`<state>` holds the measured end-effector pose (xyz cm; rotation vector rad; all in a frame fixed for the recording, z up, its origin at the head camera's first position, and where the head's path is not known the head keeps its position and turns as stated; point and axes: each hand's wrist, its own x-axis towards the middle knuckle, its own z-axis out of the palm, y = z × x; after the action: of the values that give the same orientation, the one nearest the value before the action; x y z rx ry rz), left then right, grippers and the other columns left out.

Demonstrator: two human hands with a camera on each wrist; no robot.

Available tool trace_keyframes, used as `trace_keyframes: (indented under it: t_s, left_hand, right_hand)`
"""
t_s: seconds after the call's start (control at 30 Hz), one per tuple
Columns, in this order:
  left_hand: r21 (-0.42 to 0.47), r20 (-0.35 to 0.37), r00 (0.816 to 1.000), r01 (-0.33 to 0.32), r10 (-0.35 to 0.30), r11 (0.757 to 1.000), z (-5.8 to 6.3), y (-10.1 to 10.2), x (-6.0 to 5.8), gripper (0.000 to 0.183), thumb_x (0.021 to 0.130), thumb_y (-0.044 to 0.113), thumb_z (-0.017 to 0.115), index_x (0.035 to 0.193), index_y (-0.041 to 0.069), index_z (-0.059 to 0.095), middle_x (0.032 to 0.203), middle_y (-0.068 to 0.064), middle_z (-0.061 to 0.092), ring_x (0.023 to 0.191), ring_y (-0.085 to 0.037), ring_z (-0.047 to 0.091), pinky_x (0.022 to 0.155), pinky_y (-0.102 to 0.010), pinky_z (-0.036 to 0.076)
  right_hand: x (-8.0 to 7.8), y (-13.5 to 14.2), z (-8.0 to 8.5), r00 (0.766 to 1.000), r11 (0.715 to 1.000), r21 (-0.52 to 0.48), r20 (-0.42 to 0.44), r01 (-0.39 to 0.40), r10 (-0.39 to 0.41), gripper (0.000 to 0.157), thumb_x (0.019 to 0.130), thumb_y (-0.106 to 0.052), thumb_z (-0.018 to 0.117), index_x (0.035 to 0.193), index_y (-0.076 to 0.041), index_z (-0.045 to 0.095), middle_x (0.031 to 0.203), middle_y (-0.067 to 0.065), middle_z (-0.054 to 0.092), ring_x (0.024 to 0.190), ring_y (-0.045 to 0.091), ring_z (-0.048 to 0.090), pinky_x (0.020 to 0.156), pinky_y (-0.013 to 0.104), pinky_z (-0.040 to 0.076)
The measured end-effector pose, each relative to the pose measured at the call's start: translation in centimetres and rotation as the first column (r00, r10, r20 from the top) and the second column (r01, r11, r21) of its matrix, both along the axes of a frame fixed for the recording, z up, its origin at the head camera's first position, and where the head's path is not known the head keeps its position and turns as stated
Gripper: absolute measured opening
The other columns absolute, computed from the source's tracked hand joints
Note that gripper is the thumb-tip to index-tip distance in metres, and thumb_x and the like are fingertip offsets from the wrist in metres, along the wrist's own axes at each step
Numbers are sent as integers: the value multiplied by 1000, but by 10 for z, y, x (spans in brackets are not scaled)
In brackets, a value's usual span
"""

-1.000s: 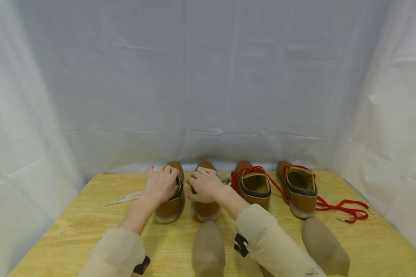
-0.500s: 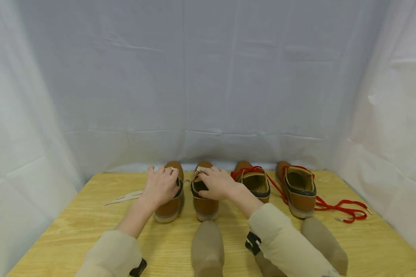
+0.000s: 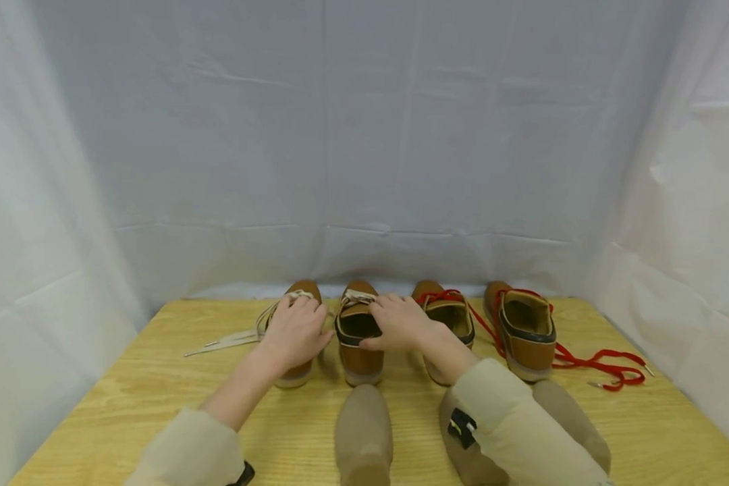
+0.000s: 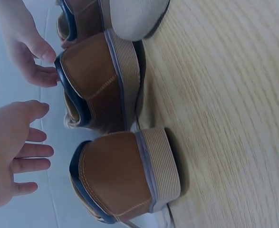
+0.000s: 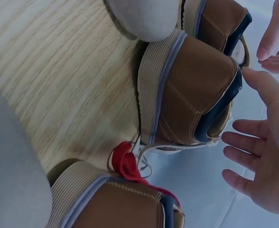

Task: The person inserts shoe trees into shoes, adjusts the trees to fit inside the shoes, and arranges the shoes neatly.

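Note:
Brown shoes stand in a row along the back of the wooden table. My left hand (image 3: 298,331) is over the leftmost shoe (image 4: 118,171), covering much of its opening. In the left wrist view its fingers are straight and spread, with nothing between them. Pale laces (image 3: 225,342) trail from that shoe to the left. My right hand (image 3: 397,324) hovers between the second shoe (image 3: 360,364) and the third shoe (image 3: 424,290), its thumb close to the second shoe's collar. Its fingers are extended and hold nothing. A pale lace (image 3: 357,297) crosses the second shoe's front.
The third and fourth shoe (image 3: 530,351) have red laces; a long red lace (image 3: 613,368) lies loose on the right of the table (image 3: 97,418). In front stand several taupe shoes (image 3: 364,425) with rounded toes. White sheeting (image 3: 364,169) encloses the back and sides.
My right hand has moved right, off the second shoe, uncovering its opening and pale lace. My left hand has shifted slightly right, showing more pale lace on the leftmost shoe's left side.

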<state>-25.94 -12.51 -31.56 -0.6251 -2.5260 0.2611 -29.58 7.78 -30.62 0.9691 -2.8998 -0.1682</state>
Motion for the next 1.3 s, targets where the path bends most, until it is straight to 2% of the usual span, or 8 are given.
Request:
trace_keyframes:
  t_s: [0.23, 0.37, 0.57, 0.77, 1.0, 1.3]
  left_hand:
    - [13, 33, 998, 45, -46, 999, -1, 7, 7, 34, 82, 40, 67, 89, 7, 63, 89, -7, 63, 86, -26, 58, 83, -45, 42]
    - [15, 68, 995, 66, -67, 998, 1, 12, 14, 34, 83, 41, 65, 89, 8, 63, 85, -6, 62, 81, -24, 58, 76, -42, 43]
    - [-9, 54, 991, 124, -123, 992, 1, 16, 24, 34, 80, 43, 68, 81, 10, 62, 77, -4, 60, 72, -21, 57, 63, -36, 42]
    - [-28, 88, 984, 160, -157, 987, 0, 23, 37, 35, 81, 46, 66, 86, 11, 65, 82, -2, 63, 79, -20, 58, 67, -36, 43]
    - [-64, 111, 972, 215, -207, 975, -1, 34, 52, 35, 82, 50, 63, 80, 14, 61, 77, 2, 60, 71, -18, 57, 65, -34, 43]
    - [-103, 136, 956, 273, -259, 956, -4, 46, 73, 38, 81, 53, 61, 82, 15, 62, 76, 4, 57, 71, -15, 55, 62, -30, 41]
  right_hand:
    - [0, 7, -3, 1000, 999, 17, 5, 27, -27, 78, 80, -63, 57, 132, -5, 48, 133, 11, 47, 121, 28, 43, 96, 48, 36]
    - [-1, 11, -7, 1000, 1000, -4, 10, 28, -27, 74, 79, -63, 59, 128, -7, 53, 131, 10, 49, 120, 28, 44, 96, 49, 36]
    - [-1, 15, -10, 1000, 1000, -4, 14, 14, -14, 73, 78, -63, 59, 124, -7, 55, 124, 9, 53, 118, 29, 45, 93, 49, 37]
    - [0, 17, -10, 999, 1000, 3, 34, 14, -14, 70, 79, -61, 60, 124, -8, 55, 122, 9, 54, 116, 29, 46, 94, 50, 37]
    - [-1, 19, -11, 997, 1000, -1, 73, 14, -14, 67, 81, -60, 59, 126, -10, 54, 126, 7, 52, 120, 29, 43, 97, 51, 34]
    - [-1, 18, -10, 994, 1000, 0, 104, 21, -21, 64, 82, -56, 60, 127, -11, 53, 127, 6, 51, 120, 28, 43, 98, 49, 34]
